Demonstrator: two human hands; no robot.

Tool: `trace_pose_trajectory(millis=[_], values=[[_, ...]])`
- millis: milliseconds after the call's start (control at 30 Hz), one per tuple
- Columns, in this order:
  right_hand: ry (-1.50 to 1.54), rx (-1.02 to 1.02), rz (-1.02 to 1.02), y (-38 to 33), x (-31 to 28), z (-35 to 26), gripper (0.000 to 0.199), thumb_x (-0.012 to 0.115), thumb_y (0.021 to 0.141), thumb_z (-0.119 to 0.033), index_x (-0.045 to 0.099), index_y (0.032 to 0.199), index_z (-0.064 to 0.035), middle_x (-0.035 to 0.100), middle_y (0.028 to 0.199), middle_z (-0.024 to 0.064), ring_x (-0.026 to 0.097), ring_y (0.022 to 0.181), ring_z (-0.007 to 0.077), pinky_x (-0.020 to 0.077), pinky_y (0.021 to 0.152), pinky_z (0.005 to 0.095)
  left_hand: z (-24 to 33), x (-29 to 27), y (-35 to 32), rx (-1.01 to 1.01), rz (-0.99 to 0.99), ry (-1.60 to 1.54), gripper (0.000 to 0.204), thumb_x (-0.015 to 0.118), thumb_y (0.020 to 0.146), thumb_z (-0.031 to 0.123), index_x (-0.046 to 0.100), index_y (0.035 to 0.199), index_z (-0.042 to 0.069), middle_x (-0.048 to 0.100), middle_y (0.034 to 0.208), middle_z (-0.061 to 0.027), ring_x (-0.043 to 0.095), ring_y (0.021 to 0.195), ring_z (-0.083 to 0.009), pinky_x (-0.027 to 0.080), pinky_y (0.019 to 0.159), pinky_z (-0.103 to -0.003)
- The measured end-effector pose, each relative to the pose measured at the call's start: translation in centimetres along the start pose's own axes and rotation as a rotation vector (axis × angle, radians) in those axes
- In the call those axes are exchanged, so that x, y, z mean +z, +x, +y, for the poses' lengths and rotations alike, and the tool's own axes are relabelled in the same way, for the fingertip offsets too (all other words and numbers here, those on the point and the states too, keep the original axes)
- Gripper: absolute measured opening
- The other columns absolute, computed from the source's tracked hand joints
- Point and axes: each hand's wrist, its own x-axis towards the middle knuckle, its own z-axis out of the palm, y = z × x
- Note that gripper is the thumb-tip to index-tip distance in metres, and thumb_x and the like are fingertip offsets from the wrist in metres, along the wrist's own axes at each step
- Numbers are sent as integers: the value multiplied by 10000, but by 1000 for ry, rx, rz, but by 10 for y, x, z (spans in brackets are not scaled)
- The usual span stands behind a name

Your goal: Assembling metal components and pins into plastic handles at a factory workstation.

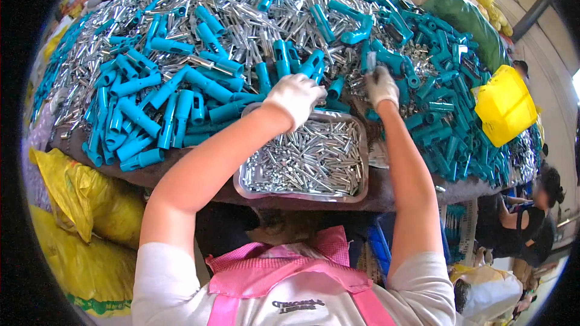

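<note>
My left hand (pixel 296 99), in a white glove, is over the back edge of a clear plastic tray (pixel 240 188). Its fingers are curled closed beside teal plastic tubes, and what they hold is hidden. Small silvery metal pins (pixel 314 154) fill the tray. Also gloved, my right hand (pixel 382 86) reaches into the heap to the right of the tray, next to teal pistol-shaped housings (pixel 396 60). Motion smears its fingers; a pale blurred piece (pixel 370 60) shows at their tips. Slotted teal tubes (pixel 139 116) lie piled left of the tray.
Loose metal rods (pixel 260 27) spread across the far side of the table. A yellow plastic container (pixel 506 105) sits on the teal parts at the right. Yellow sacks (pixel 84 196) stand at the near left. Another person (pixel 525 223) is at the far right.
</note>
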Motion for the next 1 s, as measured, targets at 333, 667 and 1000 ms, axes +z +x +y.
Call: trace_pose_trajectory(millis=[333,667,1000], values=[[387,-119,64,-80,-80,13,363,588,868,-273,544,1183,-96,610,1066,177,597,967,321,459,844,354,9,10,60,-37,-459,518,209,534,783,156,705,879,84,636,1060,-98,531,1088,-265,396,909,-366],[678,-248,81,-204,-111,5,310,623,786,-15,610,1095,-25,610,924,93,573,801,170,454,746,270,32,-38,-3,-635,310,-1721,257,565,900,203,518,1052,2,608,1002,-132,604,891,-221,505,801,-354],[503,-492,-60,-265,-133,-37,323,686,743,-56,633,1061,-74,549,911,150,586,764,298,486,683,345,141,-39,-117,-763,106,-2038,283,474,924,79,375,1186,35,539,1148,-168,563,1056,-290,497,898,-437]])
